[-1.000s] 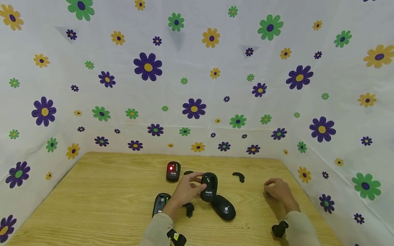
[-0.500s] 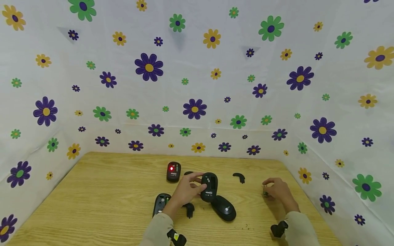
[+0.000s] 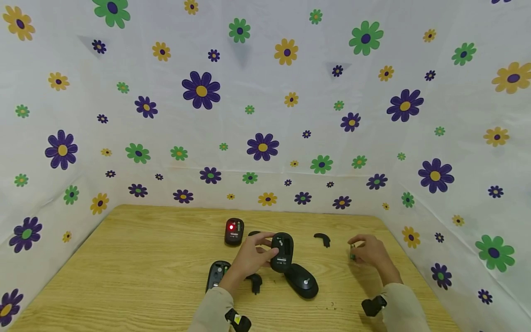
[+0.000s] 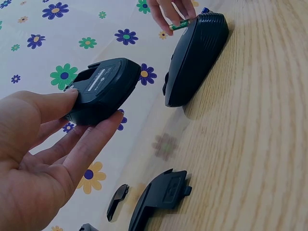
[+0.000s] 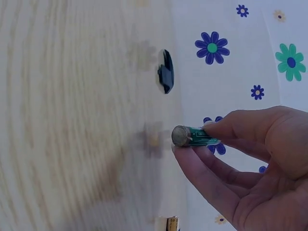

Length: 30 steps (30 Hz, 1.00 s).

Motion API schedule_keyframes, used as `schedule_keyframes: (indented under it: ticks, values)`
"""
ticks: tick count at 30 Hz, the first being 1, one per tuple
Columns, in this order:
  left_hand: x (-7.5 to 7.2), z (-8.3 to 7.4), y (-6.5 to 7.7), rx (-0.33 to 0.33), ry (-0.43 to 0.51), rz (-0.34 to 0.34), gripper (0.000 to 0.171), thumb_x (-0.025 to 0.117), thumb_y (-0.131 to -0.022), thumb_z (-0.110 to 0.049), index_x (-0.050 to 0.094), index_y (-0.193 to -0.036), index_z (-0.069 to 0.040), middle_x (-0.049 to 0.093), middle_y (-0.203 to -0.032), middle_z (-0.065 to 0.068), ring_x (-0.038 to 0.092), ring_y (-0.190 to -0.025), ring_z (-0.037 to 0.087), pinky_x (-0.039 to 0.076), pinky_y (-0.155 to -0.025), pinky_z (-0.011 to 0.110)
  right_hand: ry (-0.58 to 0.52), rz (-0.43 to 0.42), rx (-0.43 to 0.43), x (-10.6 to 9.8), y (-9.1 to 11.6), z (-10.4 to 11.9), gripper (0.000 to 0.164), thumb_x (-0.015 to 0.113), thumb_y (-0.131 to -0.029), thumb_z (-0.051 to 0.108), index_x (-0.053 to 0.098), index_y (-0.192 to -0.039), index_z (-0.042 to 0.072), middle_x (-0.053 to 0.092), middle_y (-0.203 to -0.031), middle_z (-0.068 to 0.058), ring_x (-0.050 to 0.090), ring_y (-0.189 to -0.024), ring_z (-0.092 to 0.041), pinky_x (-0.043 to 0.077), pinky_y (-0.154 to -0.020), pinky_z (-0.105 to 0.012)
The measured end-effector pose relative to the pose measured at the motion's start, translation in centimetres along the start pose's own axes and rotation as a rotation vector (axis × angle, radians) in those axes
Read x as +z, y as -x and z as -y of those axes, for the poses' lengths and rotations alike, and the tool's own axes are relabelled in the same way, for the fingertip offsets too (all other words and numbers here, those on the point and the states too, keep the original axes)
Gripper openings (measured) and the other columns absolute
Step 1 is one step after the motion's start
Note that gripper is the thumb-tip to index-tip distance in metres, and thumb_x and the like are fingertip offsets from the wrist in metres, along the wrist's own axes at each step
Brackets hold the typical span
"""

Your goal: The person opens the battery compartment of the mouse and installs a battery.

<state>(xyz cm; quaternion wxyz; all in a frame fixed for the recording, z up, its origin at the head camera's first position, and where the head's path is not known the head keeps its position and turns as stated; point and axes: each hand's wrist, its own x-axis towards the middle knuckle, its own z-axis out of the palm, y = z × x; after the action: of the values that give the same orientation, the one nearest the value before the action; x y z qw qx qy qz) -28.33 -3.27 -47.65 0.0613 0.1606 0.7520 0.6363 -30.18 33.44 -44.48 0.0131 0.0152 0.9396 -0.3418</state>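
My left hand (image 3: 250,258) holds a black computer mouse (image 3: 282,252) between thumb and fingers, underside facing me. Its battery slot shows as a dark bare hollow, and a white label (image 4: 97,79) sits beside it. On the right, my right hand (image 3: 372,252) pinches a green battery (image 5: 196,136) between thumb and fingertips, its flat metal end pointing away from the palm. Another black mouse (image 3: 302,281) lies top side up on the table, just below the held one in the head view.
A mouse with a red light (image 3: 233,232) lies underside up at the back. Another upturned mouse (image 3: 216,275) is partly behind my left forearm. Loose black covers (image 3: 322,239) lie about. A gold-coloured battery (image 5: 172,224) shows at the right wrist view's lower edge.
My right hand has shifted a little left and away from me with the battery pinched in it. The left hand and its mouse have stayed in place.
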Motion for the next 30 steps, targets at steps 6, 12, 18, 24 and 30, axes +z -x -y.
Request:
schedule_keyframes:
  ticks: [6,12,18,24,30]
  values:
    - [0.0,-0.1,0.0,0.001,0.001,0.002,0.048,0.070,-0.099,-0.011,0.058,-0.145,-0.012,0.065,-0.126,0.021,0.073,-0.092,0.020,0.068,-0.072,0.038,-0.016,0.012,-0.008,-0.5,0.3,1.6,0.032,0.065,-0.094,0.006,0.068,-0.123,-0.007,0.074,-0.105,-0.029,0.072,-0.071,-0.017,0.066,-0.067,-0.037]
    - [0.0,-0.1,0.0,0.003,0.009,0.003,0.047,0.070,-0.098,-0.011,0.059,-0.144,-0.012,0.065,-0.125,0.022,0.073,-0.090,0.019,0.068,-0.072,0.039,-0.025,0.021,-0.043,-0.7,0.5,2.9,0.033,0.065,-0.094,0.006,0.067,-0.124,-0.007,0.072,-0.107,-0.030,0.074,-0.075,-0.021,0.067,-0.071,-0.041]
    - [0.1,-0.1,0.0,-0.009,0.004,0.002,0.046,0.070,-0.098,-0.009,0.061,-0.143,-0.013,0.065,-0.125,0.021,0.072,-0.090,0.019,0.068,-0.071,0.037,-0.057,0.032,-0.079,-0.3,0.8,3.9,0.031,0.065,-0.093,0.003,0.066,-0.122,-0.007,0.073,-0.107,-0.030,0.073,-0.075,-0.021,0.067,-0.071,-0.042]
    - [0.2,-0.1,0.1,-0.015,0.006,0.001,0.046,0.071,-0.098,-0.009,0.061,-0.143,-0.013,0.065,-0.124,0.020,0.072,-0.091,0.019,0.068,-0.071,0.037,-0.062,0.038,-0.096,0.0,1.1,5.4,0.027,0.064,-0.093,0.002,0.068,-0.118,-0.005,0.073,-0.102,-0.027,0.073,-0.074,-0.021,0.067,-0.070,-0.041]
    - [0.2,-0.3,0.3,-0.010,0.007,0.005,0.046,0.071,-0.098,-0.009,0.061,-0.142,-0.012,0.066,-0.124,0.021,0.073,-0.089,0.018,0.068,-0.071,0.038,-0.060,0.047,-0.104,0.3,1.3,6.9,0.024,0.066,-0.092,0.001,0.069,-0.115,-0.004,0.072,-0.101,-0.026,0.072,-0.072,-0.020,0.067,-0.070,-0.041]
